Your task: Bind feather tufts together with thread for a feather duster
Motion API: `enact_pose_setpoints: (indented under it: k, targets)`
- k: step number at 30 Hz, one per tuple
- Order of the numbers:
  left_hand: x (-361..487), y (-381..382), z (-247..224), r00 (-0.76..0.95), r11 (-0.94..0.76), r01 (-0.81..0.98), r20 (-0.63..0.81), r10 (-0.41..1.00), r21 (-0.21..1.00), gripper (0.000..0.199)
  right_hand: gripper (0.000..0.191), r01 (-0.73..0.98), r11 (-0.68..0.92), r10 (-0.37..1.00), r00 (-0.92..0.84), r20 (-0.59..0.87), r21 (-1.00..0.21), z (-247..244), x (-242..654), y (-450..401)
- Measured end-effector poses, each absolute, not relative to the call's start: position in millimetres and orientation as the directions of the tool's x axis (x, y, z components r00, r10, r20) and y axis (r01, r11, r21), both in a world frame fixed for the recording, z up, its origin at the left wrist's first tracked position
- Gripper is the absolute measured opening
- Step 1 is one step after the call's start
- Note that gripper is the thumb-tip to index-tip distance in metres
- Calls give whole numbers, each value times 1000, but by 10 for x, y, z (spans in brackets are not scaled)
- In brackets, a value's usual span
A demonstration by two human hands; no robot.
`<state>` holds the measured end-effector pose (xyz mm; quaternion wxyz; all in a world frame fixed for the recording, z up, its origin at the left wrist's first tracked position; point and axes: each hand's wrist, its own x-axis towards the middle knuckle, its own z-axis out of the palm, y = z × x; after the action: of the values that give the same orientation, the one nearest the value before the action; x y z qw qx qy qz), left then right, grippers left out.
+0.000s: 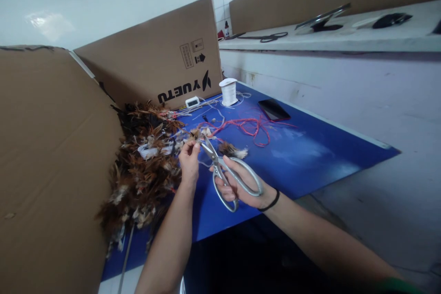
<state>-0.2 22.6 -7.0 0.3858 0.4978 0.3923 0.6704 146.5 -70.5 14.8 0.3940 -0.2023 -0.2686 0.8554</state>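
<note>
My right hand (237,183) grips a pair of metal scissors (216,160), with fingers through the large silver handles. The blades are parted a little and point away from me, toward the fingertips of my left hand (189,158). Those fingertips are pinched around a small feather bunch (197,135) right at the blades. Whether the blades touch it is too small to tell. A brown and white feather tuft (231,150) lies just right of the scissors. Beside my left forearm is a big heap of brown feathers (148,174).
Pink string (257,128) lies loosely across the blue tabletop (310,156). Behind it stand a white thread spool (228,93), a small white device (192,102) and a dark phone (274,109). Cardboard panels (155,55) wall the left and back. A white ledge (327,32) runs along the right.
</note>
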Motion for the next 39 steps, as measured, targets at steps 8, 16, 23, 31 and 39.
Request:
enact_pose_setpoints:
  k: [8, 16, 23, 31, 39]
  targets:
    - [-3, 255, -129, -173, -402, -139, 378, 910, 905, 20, 39, -574, -556, 797, -574, -189, -601, 165, 1423, -667]
    - [4, 260, -145, -149, -373, -192, 349, 925, 908, 21, 34, -568, -538, 820, -523, -232, -623, 177, 1402, -683]
    - [10, 251, -140, -120, -351, -212, 332, 936, 912, 22, 42, -563, -497, 838, -509, -196, -660, 170, 1408, -699]
    - [30, 220, -96, -76, -283, -327, 273, 959, 902, 23, 39, -575, -518, 813, -562, -155, -633, 102, 1460, -692]
    - [30, 229, -110, -24, -221, -327, 226, 974, 919, 24, 43, -591, -574, 761, -641, -101, -567, 54, 1498, -634]
